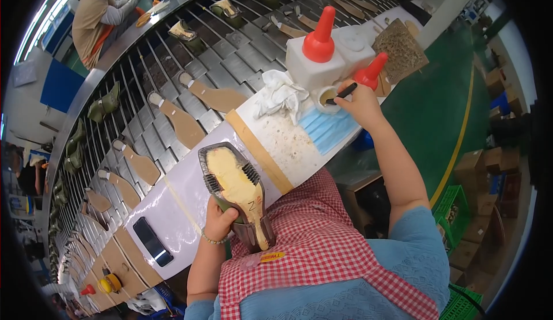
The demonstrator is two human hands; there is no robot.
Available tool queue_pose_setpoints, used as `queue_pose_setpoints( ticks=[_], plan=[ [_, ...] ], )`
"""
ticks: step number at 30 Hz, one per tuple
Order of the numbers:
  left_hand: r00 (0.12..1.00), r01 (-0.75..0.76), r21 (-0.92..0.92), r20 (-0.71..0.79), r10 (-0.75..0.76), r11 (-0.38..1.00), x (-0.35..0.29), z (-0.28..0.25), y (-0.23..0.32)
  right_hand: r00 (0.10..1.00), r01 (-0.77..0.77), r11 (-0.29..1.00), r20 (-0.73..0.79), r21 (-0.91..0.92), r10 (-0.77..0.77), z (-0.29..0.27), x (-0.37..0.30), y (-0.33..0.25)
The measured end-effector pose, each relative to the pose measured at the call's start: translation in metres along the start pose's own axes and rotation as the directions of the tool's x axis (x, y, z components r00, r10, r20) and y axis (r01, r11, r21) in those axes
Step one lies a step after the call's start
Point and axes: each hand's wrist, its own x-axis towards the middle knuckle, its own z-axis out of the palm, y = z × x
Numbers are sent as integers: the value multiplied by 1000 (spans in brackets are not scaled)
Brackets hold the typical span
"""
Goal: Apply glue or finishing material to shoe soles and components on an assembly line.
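In my left hand [219, 221] is a shoe upper on a last [233, 176], held by its heel half with the underside up. That underside is pale yellow, with a dark pleated edge around the toe. A beaded bracelet circles my left wrist. My right hand [364, 104] grips a black-handled brush [347, 91], whose tip dips into a small white cup [321, 94] and is hidden inside it. Beside the cup lies a crumpled white cloth [282, 95]. A blue face mask [327, 129] lies just below it on the worktop [288, 150].
White bottles [314, 61] with red nozzles stand behind the cup, near a rough brown block [400, 49]. A phone [152, 240] lies at left. Beyond runs a roller conveyor [167, 67] carrying insoles [175, 118] and shoe uppers. A person [95, 23] works across it.
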Motion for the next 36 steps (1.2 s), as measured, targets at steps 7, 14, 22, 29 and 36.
queue_pose_setpoints(
  ticks=[7, 14, 22, 29, 36],
  plan=[
    [1000, 1, 28, -29, 0, 1000, 2, 4, 3, 1000, -1, 997, -12, 77, 2, -8, -1, 6],
    [997, -45, 37, -59, 48, 998, 4, 1, 4, 956, -261, 689, 79, 676, 283, -11, -7, 25],
    [994, -38, -208, -105, 17, 977, 5, -27, -4, 731, -493, -63, 452, 868, 511, 13, -16, 54],
    [982, 111, -454, -88, -168, 884, 18, 7, 5, 879, -345, -233, 400, 909, 261, -14, -35, 32],
    [985, 151, -302, -39, -170, 941, 20, 23, 14, 904, -239, 389, 350, 890, -247, 3, -112, -111]
  ],
)
